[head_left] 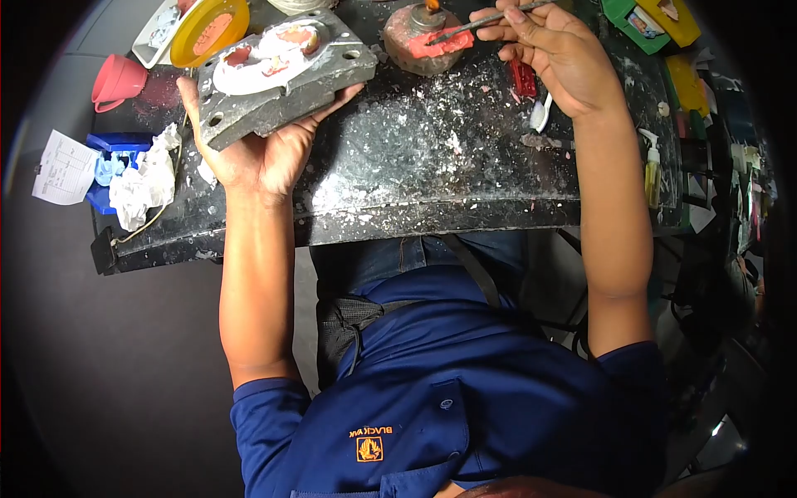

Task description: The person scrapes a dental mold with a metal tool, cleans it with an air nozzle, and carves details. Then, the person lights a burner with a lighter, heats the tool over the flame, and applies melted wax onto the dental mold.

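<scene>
2 grips full: LH (267,156) w/ block (290,113), RH (573,68) w/ tool (462,28), apart, inside bench edge (398,222).

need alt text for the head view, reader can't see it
A person's left hand holds up a grey block topped with white and pink material, while the right hand holds a thin tool, its tip at a pink slab by a burner, above a speckled black table.

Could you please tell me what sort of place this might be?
It looks like a dental laboratory, perhaps: the left hand holds a grey metal mould block with white plaster-like filling, near a squat, pink-stained burner with an orange flame and a pink waxy strip.
</scene>
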Action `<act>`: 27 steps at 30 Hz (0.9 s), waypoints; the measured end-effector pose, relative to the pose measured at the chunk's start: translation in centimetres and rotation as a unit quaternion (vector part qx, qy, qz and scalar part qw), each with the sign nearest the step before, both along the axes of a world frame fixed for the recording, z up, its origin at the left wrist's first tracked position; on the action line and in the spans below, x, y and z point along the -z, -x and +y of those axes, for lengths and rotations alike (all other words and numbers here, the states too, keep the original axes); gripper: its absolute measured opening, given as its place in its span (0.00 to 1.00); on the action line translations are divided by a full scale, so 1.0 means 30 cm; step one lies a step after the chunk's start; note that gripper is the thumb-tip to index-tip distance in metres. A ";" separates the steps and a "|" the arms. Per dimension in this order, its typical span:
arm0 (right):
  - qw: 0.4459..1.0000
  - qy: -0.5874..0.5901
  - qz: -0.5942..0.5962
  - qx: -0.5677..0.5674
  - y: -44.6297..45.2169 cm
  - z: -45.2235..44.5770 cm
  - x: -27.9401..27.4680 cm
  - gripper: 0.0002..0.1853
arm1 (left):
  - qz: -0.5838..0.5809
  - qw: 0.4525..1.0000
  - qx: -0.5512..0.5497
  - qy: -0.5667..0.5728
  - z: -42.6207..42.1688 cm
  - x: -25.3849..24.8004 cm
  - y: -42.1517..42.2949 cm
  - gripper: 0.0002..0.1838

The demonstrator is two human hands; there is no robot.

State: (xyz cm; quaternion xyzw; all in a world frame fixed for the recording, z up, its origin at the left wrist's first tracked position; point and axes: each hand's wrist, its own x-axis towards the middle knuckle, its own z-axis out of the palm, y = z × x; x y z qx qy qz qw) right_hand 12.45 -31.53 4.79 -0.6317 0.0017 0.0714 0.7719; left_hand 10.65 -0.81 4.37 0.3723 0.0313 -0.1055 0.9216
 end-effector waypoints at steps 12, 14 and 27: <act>1.000 0.009 0.008 0.011 -0.010 -0.006 0.023 0.07 | 0.002 1.000 -0.007 -0.001 0.003 0.003 0.002 0.54; 1.000 0.012 0.015 0.016 -0.010 -0.005 0.022 0.07 | -0.013 1.000 0.003 0.004 0.008 0.009 -0.002 0.54; 0.999 0.028 0.024 0.030 -0.010 -0.008 0.016 0.07 | 0.002 1.000 -0.012 -0.013 0.000 -0.001 0.003 0.53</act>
